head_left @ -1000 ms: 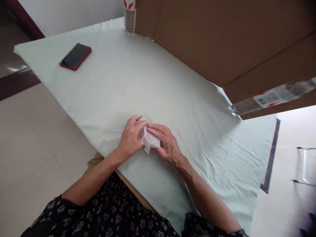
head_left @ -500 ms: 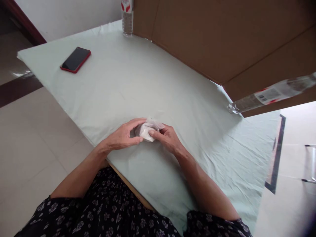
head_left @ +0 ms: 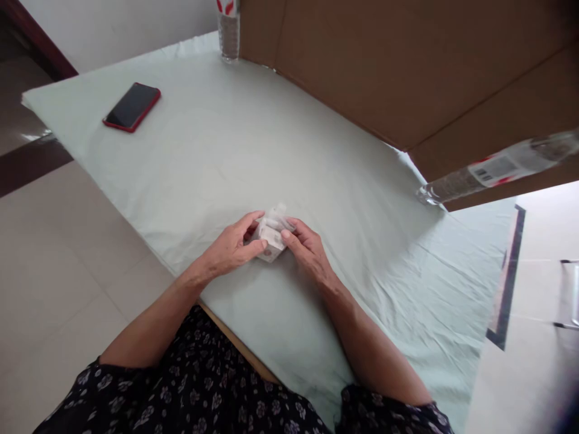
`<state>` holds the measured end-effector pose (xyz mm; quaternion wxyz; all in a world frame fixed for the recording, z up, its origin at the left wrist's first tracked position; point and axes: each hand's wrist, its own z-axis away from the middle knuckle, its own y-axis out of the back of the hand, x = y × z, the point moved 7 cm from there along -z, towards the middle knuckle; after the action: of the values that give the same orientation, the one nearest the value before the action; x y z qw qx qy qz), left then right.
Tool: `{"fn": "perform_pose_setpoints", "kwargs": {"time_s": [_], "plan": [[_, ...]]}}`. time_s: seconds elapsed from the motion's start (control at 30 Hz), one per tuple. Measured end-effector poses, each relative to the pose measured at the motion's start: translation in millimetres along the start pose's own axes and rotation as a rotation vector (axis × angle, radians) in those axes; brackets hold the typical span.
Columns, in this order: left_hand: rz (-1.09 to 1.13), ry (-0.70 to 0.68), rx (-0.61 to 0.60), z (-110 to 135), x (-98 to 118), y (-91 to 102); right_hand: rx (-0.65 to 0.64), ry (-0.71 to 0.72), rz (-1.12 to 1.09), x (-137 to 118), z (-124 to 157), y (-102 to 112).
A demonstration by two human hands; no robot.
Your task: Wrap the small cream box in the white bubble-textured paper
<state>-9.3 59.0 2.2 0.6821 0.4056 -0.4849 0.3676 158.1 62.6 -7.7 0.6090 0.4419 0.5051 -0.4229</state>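
Observation:
A small white box (head_left: 272, 243) with faint print on its sides is between my two hands, near the front edge of the table. Thin, crumpled see-through plastic wrap (head_left: 277, 214) bunches up at its far side. My left hand (head_left: 236, 242) grips the box from the left, thumb at its near corner and fingers behind. From the right, my right hand (head_left: 306, 242) pinches the box and the wrap, with the thumb on top. The curled fingers hide part of the box.
A phone in a red case (head_left: 132, 107) lies at the far left of the pale green tablecloth (head_left: 203, 138). A large brown cardboard panel (head_left: 344, 66) stands along the right, with a plastic bottle (head_left: 229, 36) at its far end and another bottle (head_left: 488, 172) at its near end.
The white box has come further out of the plastic wrap, so its printed faces show. My left fingers have closed in on the box, and the wrap is bunched further back.

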Motion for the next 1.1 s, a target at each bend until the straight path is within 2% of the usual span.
{"fn": "perform_pose_setpoints", "kwargs": {"time_s": [0.2,0.33,0.4,0.47,0.6,0.8,0.93,1.0,1.1], "plan": [[-0.053,-0.036,0.051,6,7,0.0,0.084,-0.015,-0.045,9,-3,4],[0.036,-0.011,0.06,5,5,-1.1,0.299,0.142,0.205,-7,1,18],[0.042,0.003,0.066,4,3,-0.4,0.359,0.235,0.353,-19,6,21],[0.017,0.014,0.069,3,3,1.1,0.311,0.256,0.417,-24,7,16],[-0.054,0.037,0.041,0,5,5.3,0.119,0.163,0.399,-20,4,0],[-0.091,0.037,-0.047,-6,9,6.8,-0.008,0.125,0.396,-15,-4,-4],[-0.258,0.019,0.008,-10,9,9.7,-0.127,0.14,0.43,-16,-14,-9],[-0.326,0.013,0.063,-13,9,11.4,-0.142,0.169,0.479,-17,-19,-10],[-0.391,0.045,0.123,-17,5,12.8,-0.074,0.203,0.538,-18,-26,-5]]}}
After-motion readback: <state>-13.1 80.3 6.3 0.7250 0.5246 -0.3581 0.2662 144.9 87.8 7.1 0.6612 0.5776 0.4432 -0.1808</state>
